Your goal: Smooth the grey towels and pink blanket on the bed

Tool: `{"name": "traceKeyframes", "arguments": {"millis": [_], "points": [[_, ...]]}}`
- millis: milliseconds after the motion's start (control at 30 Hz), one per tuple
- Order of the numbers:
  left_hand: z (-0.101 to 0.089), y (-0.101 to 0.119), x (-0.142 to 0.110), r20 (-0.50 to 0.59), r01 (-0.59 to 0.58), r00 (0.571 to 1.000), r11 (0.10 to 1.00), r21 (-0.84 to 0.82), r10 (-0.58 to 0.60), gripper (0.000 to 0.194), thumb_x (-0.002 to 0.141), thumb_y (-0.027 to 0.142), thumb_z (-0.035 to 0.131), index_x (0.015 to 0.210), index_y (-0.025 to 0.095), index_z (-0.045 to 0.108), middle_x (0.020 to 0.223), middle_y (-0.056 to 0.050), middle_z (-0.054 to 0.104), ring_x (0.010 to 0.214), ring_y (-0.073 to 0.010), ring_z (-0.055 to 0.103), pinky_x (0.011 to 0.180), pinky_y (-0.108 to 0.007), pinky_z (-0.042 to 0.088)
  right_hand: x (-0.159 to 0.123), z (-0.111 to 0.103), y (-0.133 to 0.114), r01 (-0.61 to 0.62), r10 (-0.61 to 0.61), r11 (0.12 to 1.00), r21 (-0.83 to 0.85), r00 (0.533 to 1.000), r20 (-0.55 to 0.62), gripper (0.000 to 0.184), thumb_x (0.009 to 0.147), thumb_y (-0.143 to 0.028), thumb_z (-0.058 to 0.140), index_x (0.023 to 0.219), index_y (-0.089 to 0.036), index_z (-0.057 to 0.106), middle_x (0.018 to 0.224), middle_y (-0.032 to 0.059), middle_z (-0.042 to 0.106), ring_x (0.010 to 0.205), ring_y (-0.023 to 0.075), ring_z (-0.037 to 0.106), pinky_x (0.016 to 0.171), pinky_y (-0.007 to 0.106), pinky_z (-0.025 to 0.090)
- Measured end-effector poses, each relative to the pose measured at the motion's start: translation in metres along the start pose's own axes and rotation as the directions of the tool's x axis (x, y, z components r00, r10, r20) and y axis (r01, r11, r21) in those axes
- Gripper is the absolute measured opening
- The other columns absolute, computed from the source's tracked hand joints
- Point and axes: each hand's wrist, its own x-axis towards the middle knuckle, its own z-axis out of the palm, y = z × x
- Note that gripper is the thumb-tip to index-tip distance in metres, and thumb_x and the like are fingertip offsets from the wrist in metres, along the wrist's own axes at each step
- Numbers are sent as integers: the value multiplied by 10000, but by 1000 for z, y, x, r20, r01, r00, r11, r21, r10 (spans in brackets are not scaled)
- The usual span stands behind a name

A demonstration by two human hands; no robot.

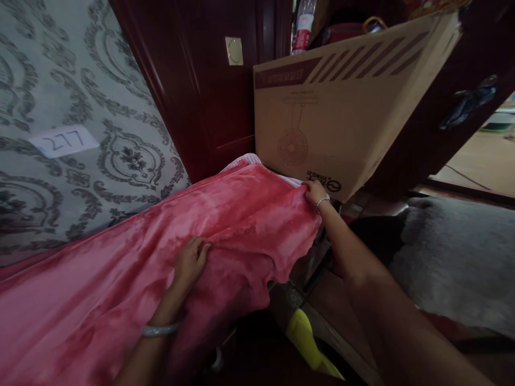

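A pink plush blanket (237, 198) spreads from the lower left to the foot of a large cardboard box, its surface creased and its front edge hanging down. My left hand (190, 262) is closed on a fold near the blanket's middle, with a pale bangle (161, 329) on that wrist. At the far right corner my right hand (316, 194) pinches the blanket's edge, beside the box. A thin bracelet (322, 203) circles the right wrist. Striped trim shows along the far edge. What lies under the blanket is mostly hidden.
The cardboard box (341, 123) stands right behind the blanket, with a plastic bottle (303, 29) at its back left. Patterned wallpaper (132, 155) and a dark red wooden panel (201, 96) border the left and back. Grey fluffy fabric (454, 257) lies at right; something yellow (303, 338) is below.
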Motion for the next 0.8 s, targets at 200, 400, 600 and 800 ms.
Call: {"name": "traceKeyframes", "arguments": {"millis": [200, 400, 600, 800], "points": [[3, 2, -3, 26, -49, 999, 996, 71, 47, 258, 940, 355, 442, 825, 219, 628, 847, -62, 690, 812, -217, 652, 752, -318, 505, -19, 0, -2, -33, 44, 971, -236, 998, 41, 447, 904, -102, 423, 1227, -120, 732, 1308, 214, 564, 1207, 296, 524, 1005, 353, 420], [10, 4, -7, 43, -96, 995, 992, 86, 93, 233, 964, 321, 453, 838, 213, 615, 884, -71, 691, 842, -221, 653, 774, -325, 512, -43, -2, -15, -92, 97, 922, -376, 995, -7, 490, 954, -140, 359, 1310, -136, 696, 1440, 240, 495, 1314, 370, 443, 1008, 491, 426], [13, 17, -13, 81, -90, 993, 987, 135, 80, 191, 971, 220, 474, 894, 187, 645, 922, -87, 692, 888, -217, 647, 820, -350, 524, -114, 37, -90, 566, -553, 824, -32, 815, 170, 517, 957, -262, 430, 1443, -159, 573, 1384, 158, 615, 1277, 302, 541, 1068, 467, 471], [19, 36, -25, 182, -145, 977, 973, 182, 111, 167, 967, 174, 540, 996, 207, 701, 1070, -137, 718, 1022, -208, 673, 882, -350, 556, -200, 87, -147, 762, -807, 590, 266, 562, 180, 523, 943, -454, 472, 1374, -185, 598, 1219, 141, 696, 1122, 322, 646, 948, 487, 555]]}}
